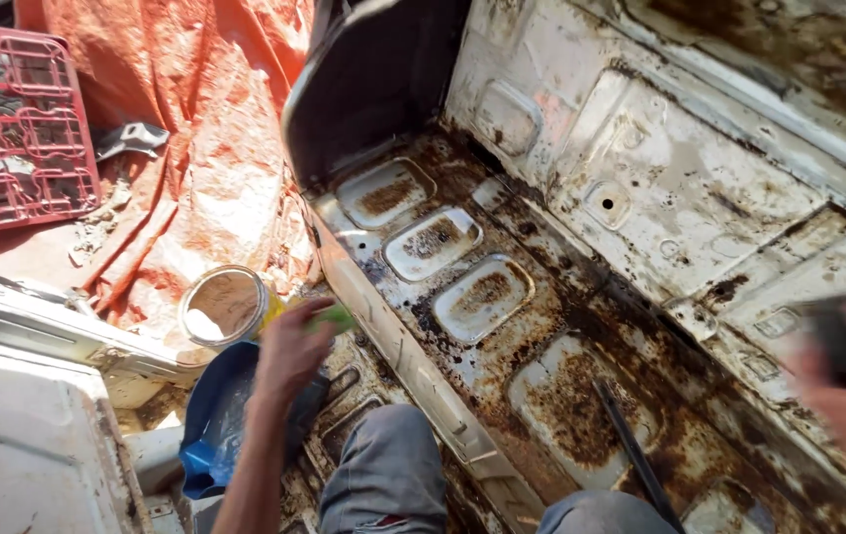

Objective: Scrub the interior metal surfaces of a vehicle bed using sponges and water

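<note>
White floor panel is showing brown and black rust blotches all over, while far left an orange tarp is lying mottled with pale patches beside a red lattice crate. Near left, a blue bag is sitting under a yellow-sided can, and grey trousers are showing nearest.

A rusty white sheet-metal vehicle floor with raised rectangular pressed panels fills the middle and right. A dark curved seat back stands at its far end. To the left hangs a crumpled orange tarpaulin, with a red plastic lattice crate lying beside it. A thin black rod lies across the rusted floor near the bottom edge.
</note>
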